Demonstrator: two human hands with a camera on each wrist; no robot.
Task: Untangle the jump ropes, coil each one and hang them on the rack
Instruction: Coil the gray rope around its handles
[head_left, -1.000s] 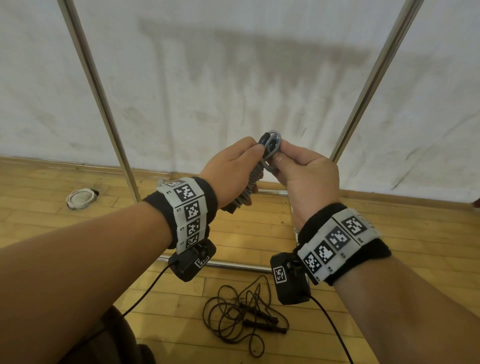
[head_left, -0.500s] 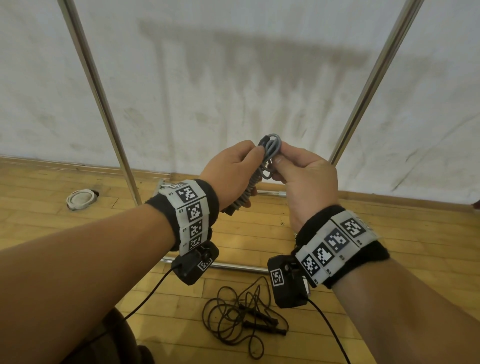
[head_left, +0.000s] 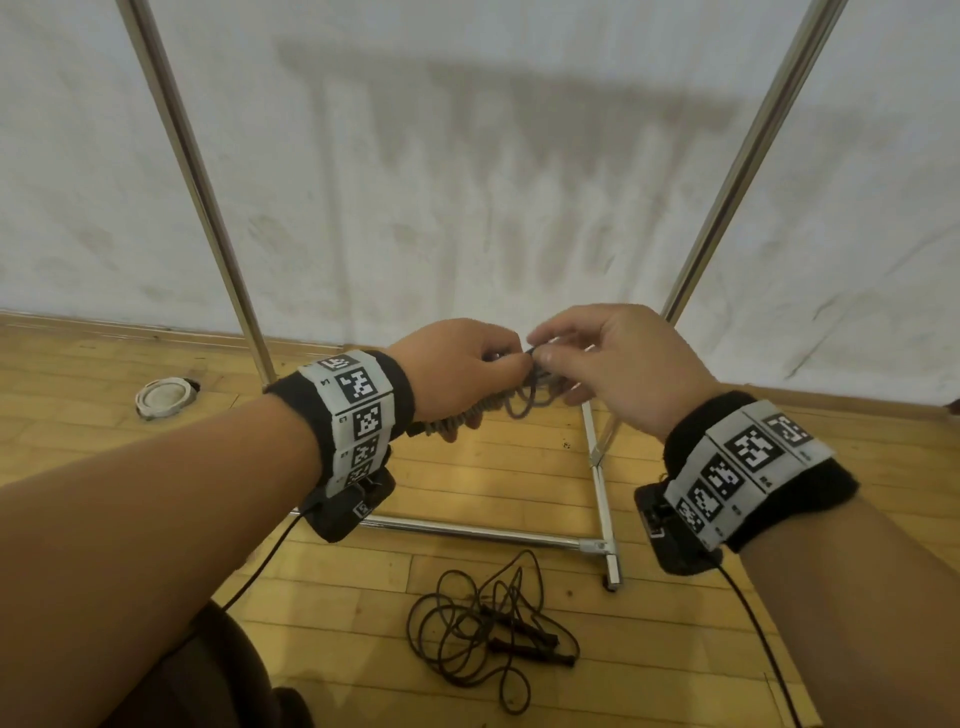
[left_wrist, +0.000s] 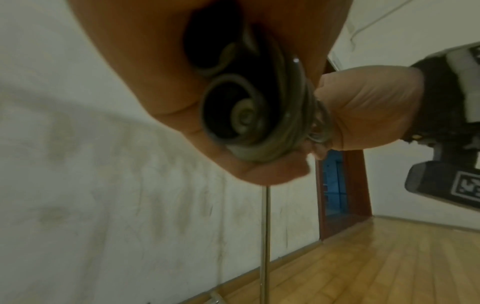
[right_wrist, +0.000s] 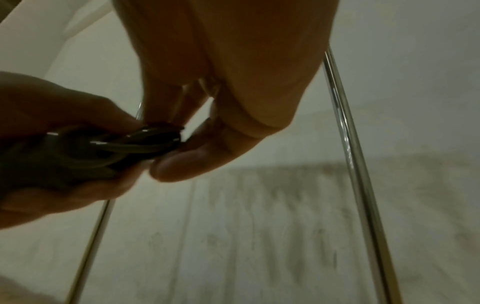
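My left hand grips a coiled grey jump rope together with its ribbed handles, which stick out below the fist. In the left wrist view the grey coil fills the fist. My right hand pinches the coil's strands between thumb and forefinger, close against the left hand; the right wrist view shows that pinch on the rope. A second, black jump rope lies tangled on the wooden floor below my hands. The metal rack stands behind, with two uprights against the white wall.
The rack's base bars run along the floor just beyond the black rope. A white round floor fitting sits at the left near the wall. A dark doorway shows in the left wrist view.
Both hands have dropped lower with the grey coil. The coil, held upright above the fingers before, now hangs between the hands, and the right hand has shifted to a thumb-and-forefinger pinch.
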